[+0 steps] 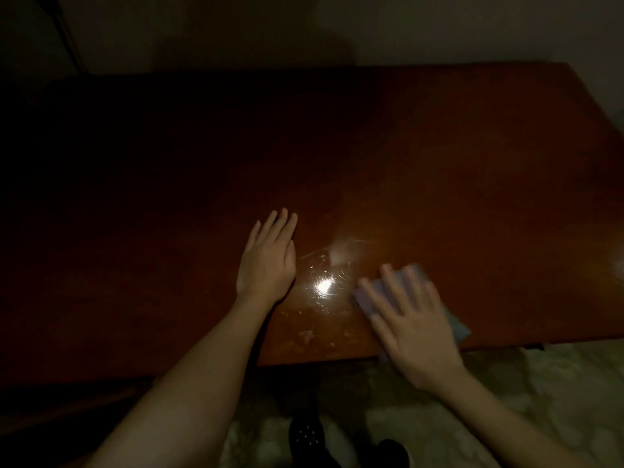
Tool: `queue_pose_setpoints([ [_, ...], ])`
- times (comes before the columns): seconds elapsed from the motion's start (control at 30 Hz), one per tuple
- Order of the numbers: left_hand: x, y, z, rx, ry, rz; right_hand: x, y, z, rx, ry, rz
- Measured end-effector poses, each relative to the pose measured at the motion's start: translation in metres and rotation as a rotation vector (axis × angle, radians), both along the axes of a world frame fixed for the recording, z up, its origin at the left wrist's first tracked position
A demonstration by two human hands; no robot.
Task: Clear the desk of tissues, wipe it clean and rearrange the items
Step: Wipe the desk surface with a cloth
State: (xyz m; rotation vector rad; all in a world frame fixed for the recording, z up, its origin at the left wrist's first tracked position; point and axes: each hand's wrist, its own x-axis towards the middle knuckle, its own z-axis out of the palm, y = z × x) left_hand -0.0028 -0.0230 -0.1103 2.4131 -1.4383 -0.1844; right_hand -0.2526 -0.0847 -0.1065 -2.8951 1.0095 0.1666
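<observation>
Dim room, one light source. Wide reddish-brown desk (439, 157) fills most of the view; its left half falls into shadow.

Left hand (268, 258): flat on the desk top, palm down, fingers straight and close together, pointing away from the person. Holds nothing.

Right hand (415, 332): near the desk's front edge, fingers straight and spread wide, pressing down on a pale cloth (461, 327). The hand and the cloth are both blurred. The cloth lies flat under the palm; its edges show beyond the fingertips and to the right of the hand, one corner reaching the desk's front edge. Cannot tell whether it is tissue or fabric.

Between the two hands: a bright glare spot (324, 285) on the wood, with fine swirl marks around it. Pale smudges (307, 336) lie nearer the front edge, between the forearms.

Below the desk edge: pale, patterned floor (557, 383) and dark dotted footwear (305, 434), partly cut off by the frame.

Far right edge of the desk: a faint pale blur, too indistinct to name.
</observation>
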Motion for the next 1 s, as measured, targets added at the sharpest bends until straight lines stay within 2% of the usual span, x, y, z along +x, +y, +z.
queue_pose_setpoints([
  [0.07,0.0,-0.001,-0.002,-0.016,-0.005,0.008,-0.001,-0.041,0.0,-0.022,0.005,-0.182],
  [0.13,0.001,-0.001,-0.002,-0.033,-0.007,0.01,0.034,-0.065,0.0,0.011,-0.045,-0.407],
  [0.17,0.001,-0.002,-0.002,-0.038,-0.003,0.012,0.059,-0.063,0.001,0.038,-0.056,-0.449],
  [0.2,0.002,-0.002,-0.002,-0.038,0.002,0.015,0.08,-0.053,0.002,0.054,-0.053,-0.411],
  [0.27,0.004,-0.003,-0.002,-0.015,0.005,0.017,0.099,-0.021,0.0,0.044,-0.054,-0.158],
  [0.33,0.004,-0.004,-0.001,0.01,0.003,0.01,0.078,-0.003,0.0,0.035,-0.059,0.097],
  [0.4,0.004,-0.004,0.0,0.02,-0.003,0.008,0.046,-0.019,0.003,0.025,-0.01,0.197],
  [0.43,0.005,-0.005,0.0,0.025,-0.004,0.008,0.037,-0.037,0.001,-0.01,0.007,0.166],
  [0.5,0.008,-0.008,-0.002,0.028,-0.008,0.004,0.044,-0.075,0.0,-0.024,-0.014,-0.062],
  [0.57,0.012,-0.013,-0.003,0.023,-0.013,0.0,0.085,-0.092,-0.001,0.017,-0.066,-0.338],
  [0.6,0.015,-0.016,-0.004,0.022,-0.015,-0.004,0.108,-0.088,0.0,0.037,-0.072,-0.387],
  [0.63,0.017,-0.019,-0.005,0.027,-0.018,-0.009,0.126,-0.078,0.001,0.04,-0.066,-0.349],
  [0.7,0.023,-0.026,-0.005,0.039,-0.028,-0.012,0.135,-0.049,0.0,0.023,-0.08,-0.095],
  [0.77,0.025,-0.028,-0.003,0.051,-0.033,-0.01,0.107,-0.034,-0.001,0.024,-0.069,0.125],
  [0.8,0.024,-0.028,-0.001,0.055,-0.028,-0.012,0.092,-0.04,0.002,0.033,-0.042,0.16],
  [0.83,0.024,-0.028,0.0,0.056,-0.018,-0.017,0.08,-0.056,0.001,0.016,-0.023,0.137],
  [0.9,0.026,-0.028,0.001,0.045,0.008,-0.024,0.081,-0.099,-0.002,-0.027,-0.033,-0.05],
  [1.0,0.039,-0.04,-0.001,0.037,-0.003,-0.032,0.132,-0.129,-0.003,0.005,-0.08,-0.343],
])
